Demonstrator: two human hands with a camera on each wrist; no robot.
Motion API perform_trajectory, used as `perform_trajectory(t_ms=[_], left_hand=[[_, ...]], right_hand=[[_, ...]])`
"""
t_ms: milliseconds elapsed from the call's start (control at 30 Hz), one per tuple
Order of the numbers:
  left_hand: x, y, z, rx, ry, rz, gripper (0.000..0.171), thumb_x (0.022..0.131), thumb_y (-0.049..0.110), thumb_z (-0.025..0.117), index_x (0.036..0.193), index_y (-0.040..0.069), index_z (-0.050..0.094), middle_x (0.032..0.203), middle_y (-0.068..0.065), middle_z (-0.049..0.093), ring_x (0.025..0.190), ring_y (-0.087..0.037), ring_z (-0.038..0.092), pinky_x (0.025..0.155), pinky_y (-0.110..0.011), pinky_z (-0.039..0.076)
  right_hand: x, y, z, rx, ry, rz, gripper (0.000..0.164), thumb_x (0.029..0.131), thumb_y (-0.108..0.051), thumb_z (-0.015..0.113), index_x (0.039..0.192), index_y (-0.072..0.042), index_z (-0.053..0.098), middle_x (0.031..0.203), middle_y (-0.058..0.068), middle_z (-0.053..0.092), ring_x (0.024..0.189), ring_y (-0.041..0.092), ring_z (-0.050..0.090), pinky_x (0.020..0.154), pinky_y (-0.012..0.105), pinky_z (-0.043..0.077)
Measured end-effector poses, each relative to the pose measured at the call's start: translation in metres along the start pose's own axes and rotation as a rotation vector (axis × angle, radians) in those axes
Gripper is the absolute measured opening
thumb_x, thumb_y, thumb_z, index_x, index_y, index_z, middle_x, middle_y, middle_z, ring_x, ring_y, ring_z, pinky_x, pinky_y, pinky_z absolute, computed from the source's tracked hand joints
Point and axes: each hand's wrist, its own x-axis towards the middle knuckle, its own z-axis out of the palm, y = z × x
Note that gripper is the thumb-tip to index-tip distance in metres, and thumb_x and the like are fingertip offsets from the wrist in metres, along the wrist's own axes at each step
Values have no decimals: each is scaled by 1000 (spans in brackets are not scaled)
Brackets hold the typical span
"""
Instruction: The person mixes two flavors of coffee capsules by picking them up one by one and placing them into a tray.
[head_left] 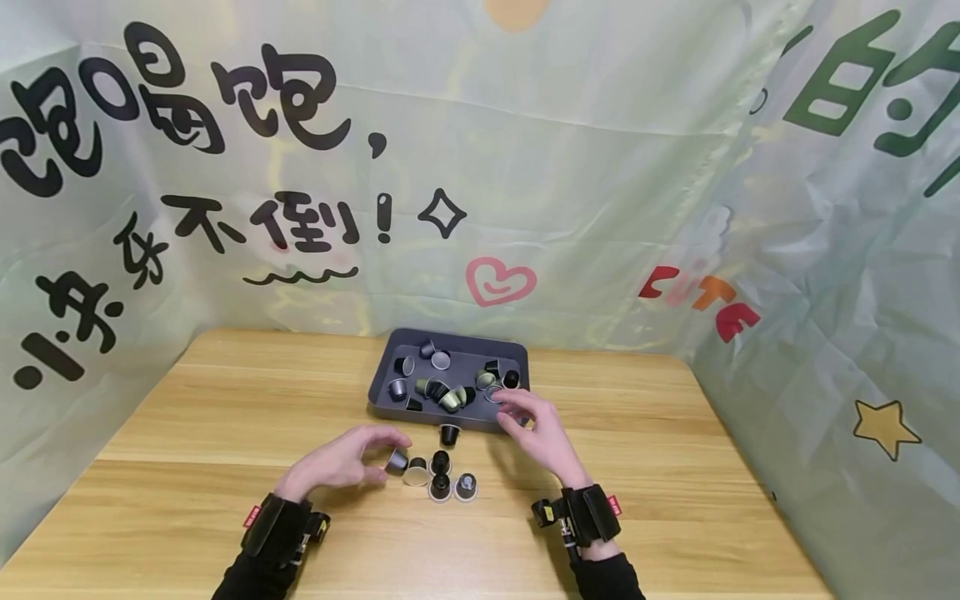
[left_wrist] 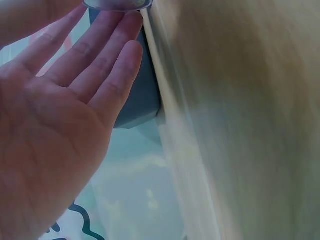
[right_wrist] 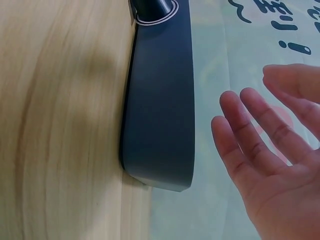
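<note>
My left hand [head_left: 341,460] holds a grey coffee capsule [head_left: 397,461] tilted at its fingertips, low over the table. In the left wrist view the rim of this capsule [left_wrist: 117,6] shows at the top edge, by the fingertips. Right beside it sits a cluster of capsules, among them a dark one with a pale rim [head_left: 416,473] and a silver-topped one [head_left: 466,486]. Over the front right of the dark grey tray [head_left: 480,423] hovers my right hand [head_left: 542,433], fingers bent and spread, near a silver-rimmed capsule [head_left: 492,392]. Nothing shows between its fingers in the right wrist view.
Several black, green and grey capsules lie scattered in the tray. A black capsule [head_left: 449,435] rests against the tray's front side. The wooden table [head_left: 285,392] meets a printed cloth backdrop [head_left: 585,208] at the back and sides.
</note>
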Motion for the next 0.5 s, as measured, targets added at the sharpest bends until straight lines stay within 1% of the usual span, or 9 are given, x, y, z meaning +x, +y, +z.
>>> perform_trajectory(t_ms=[167,400,500], left_hand=[[1,-2,2,12,6,-8,54,80,-4,73,132,0,58,135,-20,62,132,-44,53,114,-63,38],[3,-5,4,61,21,2,53,79,-4,72,130,2,59,135,-19,63,131,-43,55,113,-61,39],[3,-5,4,65,23,0,51,80,-5,71,129,1,60,133,-18,64,130,-43,55,112,-62,40]], right_hand=[[0,1,0,8,-6,-11,30,90,-2,69,120,0,69,122,16,71,96,25,70,84,29,60],[-1,1,0,18,-17,30,30,91,-2,68,121,1,69,124,14,70,100,27,70,88,28,59],[-1,1,-1,20,-20,35,30,92,-2,67,122,0,69,125,15,70,101,27,70,88,27,59]])
